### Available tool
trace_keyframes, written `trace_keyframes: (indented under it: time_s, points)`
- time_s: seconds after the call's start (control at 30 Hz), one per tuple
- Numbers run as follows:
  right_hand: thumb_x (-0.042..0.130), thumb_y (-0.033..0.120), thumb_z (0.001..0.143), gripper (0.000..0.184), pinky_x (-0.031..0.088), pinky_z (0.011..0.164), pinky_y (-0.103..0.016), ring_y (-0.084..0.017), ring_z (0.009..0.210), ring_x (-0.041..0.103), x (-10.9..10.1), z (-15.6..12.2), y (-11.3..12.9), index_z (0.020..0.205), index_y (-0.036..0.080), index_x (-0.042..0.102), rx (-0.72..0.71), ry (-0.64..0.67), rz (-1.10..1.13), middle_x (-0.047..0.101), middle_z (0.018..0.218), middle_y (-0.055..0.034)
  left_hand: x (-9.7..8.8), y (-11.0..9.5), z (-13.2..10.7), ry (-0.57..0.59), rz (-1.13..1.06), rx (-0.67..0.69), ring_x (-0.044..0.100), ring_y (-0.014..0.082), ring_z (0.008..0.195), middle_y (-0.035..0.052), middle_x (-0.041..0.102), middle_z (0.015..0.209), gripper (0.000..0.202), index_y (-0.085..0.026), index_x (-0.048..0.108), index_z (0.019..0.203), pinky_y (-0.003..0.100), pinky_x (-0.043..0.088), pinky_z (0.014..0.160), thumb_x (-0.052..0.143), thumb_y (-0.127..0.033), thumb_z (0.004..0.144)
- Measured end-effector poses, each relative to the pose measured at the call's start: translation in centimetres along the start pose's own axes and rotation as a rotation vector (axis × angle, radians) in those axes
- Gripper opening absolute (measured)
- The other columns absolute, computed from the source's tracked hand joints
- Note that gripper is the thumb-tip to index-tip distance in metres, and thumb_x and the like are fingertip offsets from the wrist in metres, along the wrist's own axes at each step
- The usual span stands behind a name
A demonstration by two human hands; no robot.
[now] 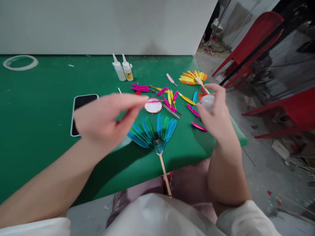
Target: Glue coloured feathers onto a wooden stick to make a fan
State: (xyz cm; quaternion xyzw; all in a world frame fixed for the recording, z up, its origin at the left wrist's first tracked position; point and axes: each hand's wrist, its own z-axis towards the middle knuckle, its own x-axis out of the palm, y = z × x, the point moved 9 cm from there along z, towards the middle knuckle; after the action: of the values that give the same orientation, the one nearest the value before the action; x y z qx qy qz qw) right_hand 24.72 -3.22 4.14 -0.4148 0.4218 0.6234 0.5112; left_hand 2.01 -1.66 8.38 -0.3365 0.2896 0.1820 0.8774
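Lying at the front of the green bench (59, 164), the blue-and-green fan (159, 131) spreads its feathers away from the person; its handle (164, 172) runs back over the edge towards the lap, the long axis slanting slightly right. Left hand (105, 118): thumb and forefinger pinched on a pink feather (155, 101), blurred, its long axis running sideways and its free end pointing right across the white disc (153, 107). Right hand (218, 114): clamped on a white bottle (207, 102), whose pointing direction cannot be told
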Motion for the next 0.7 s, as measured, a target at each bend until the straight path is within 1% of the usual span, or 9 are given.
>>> trace_keyframes:
  time_s: [0.03,0.1,0.2,0.3,0.37,0.47,0.57,0.63,0.7]
  points:
    - [0.032,0.025,0.091,0.046,0.048,0.077,-0.038,-0.023,0.094,0.060,0.6,0.3,-0.7,0.135,0.020,0.019,0.023,0.025,0.008,0.057,0.111,-0.0126,-0.4,1.8,0.5,-0.063,-0.003,-0.110,0.065,0.0140,0.092,-0.0047,0.067,0.107,0.025,-0.027,0.061,0.111,0.025,0.055,0.083,0.054,-0.027,0.086]
    - [0.047,0.023,0.085,0.049,0.047,0.072,-0.036,-0.026,0.091,0.060,2.6,1.1,-1.5,0.130,0.012,0.031,0.033,0.163,-0.085,0.063,0.099,-0.0137,0.6,4.1,1.3,-0.009,-0.086,-0.221,0.064,0.0112,0.074,-0.0019,0.067,0.100,0.044,-0.024,0.048,0.126,0.024,0.055,0.068,0.059,-0.032,0.084]
    - [0.054,0.013,0.076,0.034,0.045,0.072,-0.039,-0.029,0.082,0.062,6.0,1.7,-1.3,0.110,0.007,0.054,-0.072,0.468,-0.455,0.066,0.082,-0.0155,3.3,6.2,1.5,0.200,-0.085,-0.314,0.058,0.0104,0.062,-0.0046,0.063,0.074,0.062,-0.019,0.040,0.132,0.033,0.051,0.072,0.065,-0.037,0.078]
    - [0.052,0.001,0.069,0.019,0.041,0.082,-0.045,-0.030,0.083,0.063,7.8,2.0,-0.1,0.079,0.012,0.065,-0.180,0.608,-0.603,0.066,0.072,-0.0126,5.8,6.8,0.7,0.395,-0.125,-0.368,0.056,0.0125,0.060,-0.0057,0.058,0.062,0.057,-0.021,0.046,0.128,0.032,0.047,0.071,0.066,-0.035,0.076]
    - [0.053,0.001,0.067,0.018,0.037,0.090,-0.051,-0.030,0.088,0.062,8.7,2.1,0.9,0.068,0.014,0.066,-0.240,0.624,-0.663,0.067,0.078,-0.0115,7.1,6.7,0.1,0.482,-0.182,-0.388,0.052,0.0120,0.056,-0.0057,0.055,0.059,0.052,-0.024,0.046,0.126,0.027,0.043,0.063,0.063,-0.030,0.077]
    - [0.054,0.009,0.068,0.015,0.024,0.102,-0.060,-0.029,0.092,0.061,10.1,1.8,2.1,0.066,0.018,0.067,-0.387,0.591,-0.794,0.068,0.086,-0.0072,8.6,6.3,-0.7,0.596,-0.236,-0.399,0.046,0.0102,0.051,-0.0065,0.049,0.057,0.049,-0.023,0.044,0.127,0.024,0.037,0.056,0.057,-0.025,0.079]
    - [0.052,0.015,0.072,0.018,0.012,0.107,-0.063,-0.025,0.087,0.062,10.8,1.8,2.6,0.062,0.022,0.065,-0.452,0.511,-0.831,0.065,0.069,-0.0016,9.6,6.3,-1.3,0.665,-0.227,-0.418,0.046,0.0105,0.053,-0.0053,0.051,0.059,0.037,-0.020,0.053,0.113,0.023,0.035,0.057,0.059,-0.026,0.077]
    - [0.053,0.016,0.072,0.019,0.006,0.109,-0.062,-0.025,0.086,0.061,10.8,1.9,2.7,0.057,0.023,0.063,-0.440,0.480,-0.780,0.060,0.058,-0.0007,10.2,6.4,-1.5,0.688,-0.241,-0.414,0.052,0.0124,0.062,-0.0018,0.058,0.068,0.024,-0.018,0.061,0.097,0.025,0.037,0.061,0.061,-0.027,0.075]
    - [0.054,0.018,0.072,0.021,0.003,0.110,-0.062,-0.026,0.090,0.059,10.5,2.0,2.9,0.053,0.022,0.062,-0.436,0.453,-0.710,0.057,0.054,-0.0010,10.9,6.4,-1.8,0.709,-0.298,-0.404,0.056,0.0143,0.071,0.0013,0.063,0.078,0.018,-0.016,0.063,0.088,0.026,0.040,0.066,0.061,-0.028,0.075]
